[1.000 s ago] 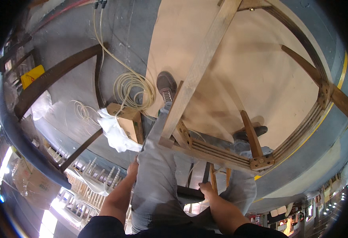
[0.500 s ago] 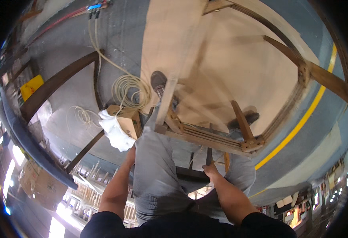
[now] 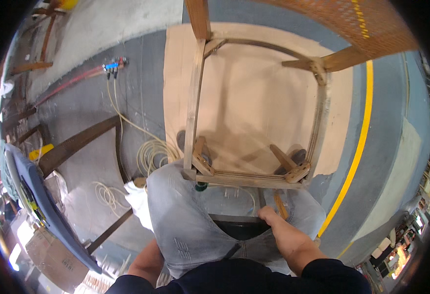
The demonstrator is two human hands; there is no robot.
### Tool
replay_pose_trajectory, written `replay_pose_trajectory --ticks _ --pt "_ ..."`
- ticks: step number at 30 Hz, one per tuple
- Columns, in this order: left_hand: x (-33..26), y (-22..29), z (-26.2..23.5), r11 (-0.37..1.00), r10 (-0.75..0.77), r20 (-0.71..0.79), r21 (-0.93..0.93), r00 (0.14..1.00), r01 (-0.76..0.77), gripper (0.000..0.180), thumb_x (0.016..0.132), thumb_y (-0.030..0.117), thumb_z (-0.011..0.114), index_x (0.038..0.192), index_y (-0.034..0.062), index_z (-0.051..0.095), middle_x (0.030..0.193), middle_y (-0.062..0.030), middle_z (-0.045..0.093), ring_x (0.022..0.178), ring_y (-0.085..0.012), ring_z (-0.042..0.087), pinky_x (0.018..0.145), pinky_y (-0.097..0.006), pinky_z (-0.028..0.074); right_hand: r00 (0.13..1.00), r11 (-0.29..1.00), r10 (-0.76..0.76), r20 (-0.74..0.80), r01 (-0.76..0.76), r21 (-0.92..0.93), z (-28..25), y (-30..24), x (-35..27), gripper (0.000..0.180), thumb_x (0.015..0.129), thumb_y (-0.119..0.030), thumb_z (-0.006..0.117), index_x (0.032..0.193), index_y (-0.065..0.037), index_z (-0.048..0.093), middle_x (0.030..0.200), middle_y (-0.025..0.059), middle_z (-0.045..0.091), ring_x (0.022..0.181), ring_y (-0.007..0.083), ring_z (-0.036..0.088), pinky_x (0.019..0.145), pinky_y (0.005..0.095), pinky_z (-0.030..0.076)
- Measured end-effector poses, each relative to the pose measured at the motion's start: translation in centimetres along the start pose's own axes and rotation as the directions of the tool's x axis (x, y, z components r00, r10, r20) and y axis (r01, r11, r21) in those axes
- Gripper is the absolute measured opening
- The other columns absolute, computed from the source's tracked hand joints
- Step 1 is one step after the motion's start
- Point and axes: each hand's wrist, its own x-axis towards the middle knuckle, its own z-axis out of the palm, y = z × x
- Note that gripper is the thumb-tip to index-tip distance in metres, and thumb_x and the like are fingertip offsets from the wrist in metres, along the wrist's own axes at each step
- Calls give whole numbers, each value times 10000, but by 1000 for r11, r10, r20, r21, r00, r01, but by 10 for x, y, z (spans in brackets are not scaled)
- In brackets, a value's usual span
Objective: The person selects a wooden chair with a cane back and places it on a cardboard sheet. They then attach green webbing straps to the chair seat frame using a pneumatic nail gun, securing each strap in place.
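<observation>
A wooden chair frame (image 3: 249, 180) stands in front of my knees, its seat opening bare and corner blocks fixed at the near corners. A woven brown panel (image 3: 372, 29) rises at its far right. Between my thighs is a dark seat (image 3: 239, 226) with a dark upright beyond it. My right hand (image 3: 270, 215) is closed at the seat's right front edge; the fingertips are partly hidden. My left forearm (image 3: 147, 262) runs down beside my left thigh, which hides the fingers. Neither hand touches the chair frame.
Tan sheeting (image 3: 254, 103) lies under the chair frame. To the left are a coiled pale hose (image 3: 152, 153), a white bag (image 3: 139, 203), a dark curved wooden piece (image 3: 77, 144) and a blue-grey padded panel (image 3: 48, 196). A yellow floor line (image 3: 354, 166) runs along the right.
My thighs have come higher and wider apart, and my body is lower behind the chair frame. My left hand has slipped behind the thigh. My right hand stays at the dark seat.
</observation>
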Motion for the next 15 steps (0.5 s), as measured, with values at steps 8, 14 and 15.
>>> replay_pose_trajectory --ticks 8,14,15 --pt "-7 -34 10 926 205 -122 -297 971 -233 544 980 395 621 1386 43 544 1220 -232 709 1119 -336 680 974 -478 517 989 984 -69 -129 46 -172 -36 -23 -4 384 870 -220 662 1218 -106 778 1266 190 734 1139 340 706 1008 443 534" --pt "-31 -34 -1 681 300 -71 -683 951 -266 508 987 372 623 1340 7 592 1200 -219 717 1093 -307 689 963 -461 522 655 897 -324 -682 443 0 -110 -70 -72 332 960 -221 662 1215 -20 730 979 146 772 861 262 742 837 397 582" --pt "-38 -29 -3 632 299 -61 -735 952 -245 503 988 368 624 1332 2 599 1196 -217 718 1089 -302 690 961 -458 523 533 722 -309 -788 671 170 -113 -68 -99 316 985 -232 665 1188 0 730 947 135 765 811 217 737 795 375 586"
